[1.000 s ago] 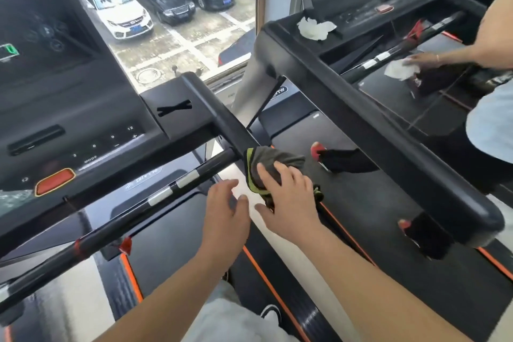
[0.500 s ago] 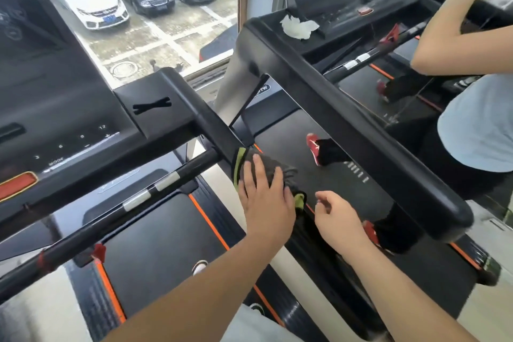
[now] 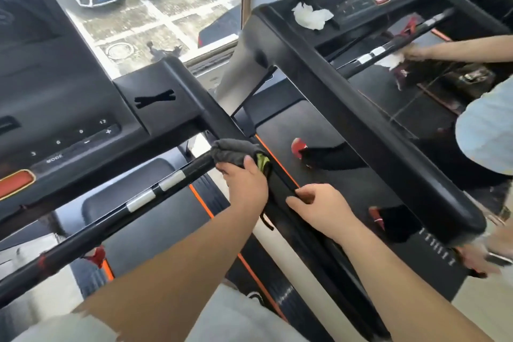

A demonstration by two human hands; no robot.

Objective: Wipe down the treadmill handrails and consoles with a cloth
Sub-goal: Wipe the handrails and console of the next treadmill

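A grey cloth point(image 3: 231, 150) with a yellow-green edge is bunched where the black crossbar point(image 3: 111, 220) meets the treadmill's right handrail point(image 3: 279, 186). My left hand point(image 3: 245, 184) grips the cloth there, thumb on top. Just behind it, my right hand point(image 3: 323, 209) sits on the same handrail with its fingers curled over the rail's far edge. The console point(image 3: 69, 130), with number keys and a red stop button point(image 3: 15, 181), lies to the left. Two silver sensor bands point(image 3: 155, 189) ring the crossbar.
To the right stands a second treadmill with a crumpled white tissue point(image 3: 311, 18) on its console tray. Another person's hand point(image 3: 413, 52) holds a white wipe on its bar. A window ahead overlooks parked cars. The black belt point(image 3: 155, 219) runs below.
The cloth went from my right hand to my left. My left hand has slid it up to the crossbar joint. My right hand has come down onto the handrail.
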